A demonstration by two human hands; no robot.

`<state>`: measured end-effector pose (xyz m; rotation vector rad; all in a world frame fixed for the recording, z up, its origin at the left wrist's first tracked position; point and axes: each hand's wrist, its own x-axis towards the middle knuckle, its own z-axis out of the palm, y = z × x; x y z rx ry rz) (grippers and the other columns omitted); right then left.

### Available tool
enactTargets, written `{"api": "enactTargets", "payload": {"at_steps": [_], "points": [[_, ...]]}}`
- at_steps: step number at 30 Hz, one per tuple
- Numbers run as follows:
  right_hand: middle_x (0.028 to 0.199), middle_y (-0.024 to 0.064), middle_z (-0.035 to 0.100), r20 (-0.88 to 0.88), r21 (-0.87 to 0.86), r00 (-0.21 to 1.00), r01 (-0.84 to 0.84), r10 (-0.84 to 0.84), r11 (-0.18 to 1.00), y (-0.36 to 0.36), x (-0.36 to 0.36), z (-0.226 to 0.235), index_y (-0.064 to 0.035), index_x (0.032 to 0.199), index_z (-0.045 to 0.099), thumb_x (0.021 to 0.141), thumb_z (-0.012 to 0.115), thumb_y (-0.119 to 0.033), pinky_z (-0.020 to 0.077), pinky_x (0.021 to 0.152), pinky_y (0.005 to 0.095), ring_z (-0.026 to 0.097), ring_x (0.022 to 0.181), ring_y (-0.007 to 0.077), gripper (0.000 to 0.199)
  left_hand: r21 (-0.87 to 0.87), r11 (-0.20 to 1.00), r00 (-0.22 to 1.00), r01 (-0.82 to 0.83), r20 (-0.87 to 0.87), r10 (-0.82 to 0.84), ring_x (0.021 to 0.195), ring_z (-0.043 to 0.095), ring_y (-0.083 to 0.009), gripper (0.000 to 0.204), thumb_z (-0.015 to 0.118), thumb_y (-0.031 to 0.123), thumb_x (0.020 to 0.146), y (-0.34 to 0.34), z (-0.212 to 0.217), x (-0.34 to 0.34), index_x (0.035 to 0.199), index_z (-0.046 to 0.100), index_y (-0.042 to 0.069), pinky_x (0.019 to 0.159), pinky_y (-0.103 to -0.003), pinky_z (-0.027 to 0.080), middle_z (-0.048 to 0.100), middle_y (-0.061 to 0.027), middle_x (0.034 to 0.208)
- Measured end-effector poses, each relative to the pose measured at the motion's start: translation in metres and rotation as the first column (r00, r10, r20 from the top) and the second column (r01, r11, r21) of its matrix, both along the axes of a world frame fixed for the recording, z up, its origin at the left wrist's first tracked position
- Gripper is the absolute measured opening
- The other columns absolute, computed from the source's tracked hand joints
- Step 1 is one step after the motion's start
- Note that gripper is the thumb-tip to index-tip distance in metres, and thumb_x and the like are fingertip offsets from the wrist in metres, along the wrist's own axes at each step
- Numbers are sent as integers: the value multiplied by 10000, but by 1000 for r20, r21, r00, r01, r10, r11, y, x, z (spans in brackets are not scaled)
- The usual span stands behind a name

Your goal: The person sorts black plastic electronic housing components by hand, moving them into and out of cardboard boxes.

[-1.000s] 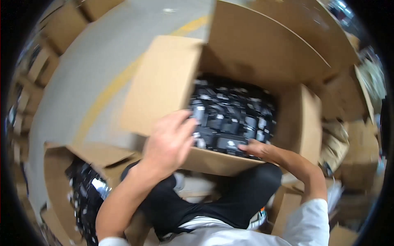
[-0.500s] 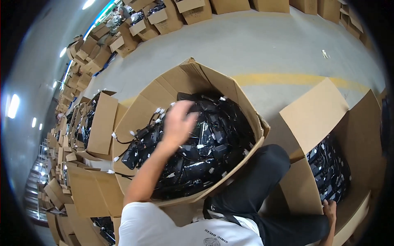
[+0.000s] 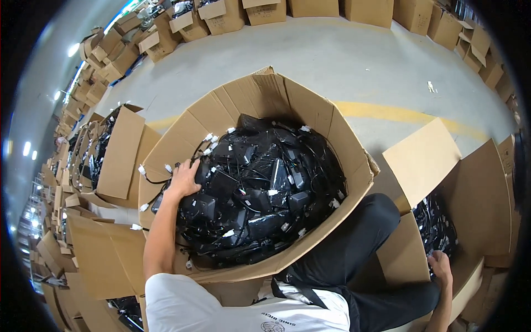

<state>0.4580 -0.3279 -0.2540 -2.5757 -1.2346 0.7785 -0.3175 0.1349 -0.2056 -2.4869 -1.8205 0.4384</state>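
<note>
A big open cardboard box [image 3: 182, 130] stands before me, filled with a heap of black plastic parts [image 3: 279, 174]. They look like power adapters with black cables and small white connectors. Over the heap's left side lies my left hand [image 3: 185, 178], fingers apart, touching parts near the box wall; I see it holding nothing. To the right, my right hand [image 3: 441, 267] is at the near rim of a second cardboard box [image 3: 478, 193], which contains similar black parts [image 3: 434, 227]. Its fingers are curled together; what they hold, if anything, is hidden.
A third box [image 3: 123, 152] of black parts stands at the left, near an open cardboard flap [image 3: 105, 252]. Cartons [image 3: 265, 12] line the far side of the grey floor [image 3: 332, 61], which has a yellow stripe [image 3: 387, 112]. My bent knee [image 3: 381, 213] sits between the two nearer boxes.
My left hand has moved left and nearer, from above the heap's middle to its left side. My right hand has risen slightly at the right box's rim. The view has shifted a little.
</note>
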Motion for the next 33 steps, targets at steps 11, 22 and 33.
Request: {"api": "enactTargets", "payload": {"at_steps": [11, 22, 33], "points": [[847, 159, 691, 41, -51, 997, -61, 63, 997, -24, -6, 15, 62, 990, 666, 843, 713, -147, 531, 719, 356, 653, 768, 209, 259, 224, 935, 855, -273, 503, 129, 1113, 626, -376, 554, 699, 209, 687, 39, 34, 5, 1215, 609, 67, 948, -440, 508, 668, -206, 1134], [1285, 181, 641, -450, 630, 818, 6, 359, 776, 182, -203, 158, 15, 1388, 520, 959, 655, -222, 484, 1042, 377, 610, 1214, 246, 509, -154, 966, -374, 205, 900, 223, 874, 705, -233, 357, 622, 112, 864, -51, 191, 180, 1185, 602, -42, 784, -357, 595, 698, -133, 1030], [1066, 75, 669, -792, 580, 379, 712, 478, 396, 243, -248, 173, 3, 1261, 538, 967, 668, -214, 594, 671, 264, 673, 902, 130, 388, 60, 966, -150, 252, 988, -23, 909, 645, -177, 250, 604, 129, 933, -98, 175, 312, 1095, 652, -55, 810, -318, 520, 675, -105, 1026]]}}
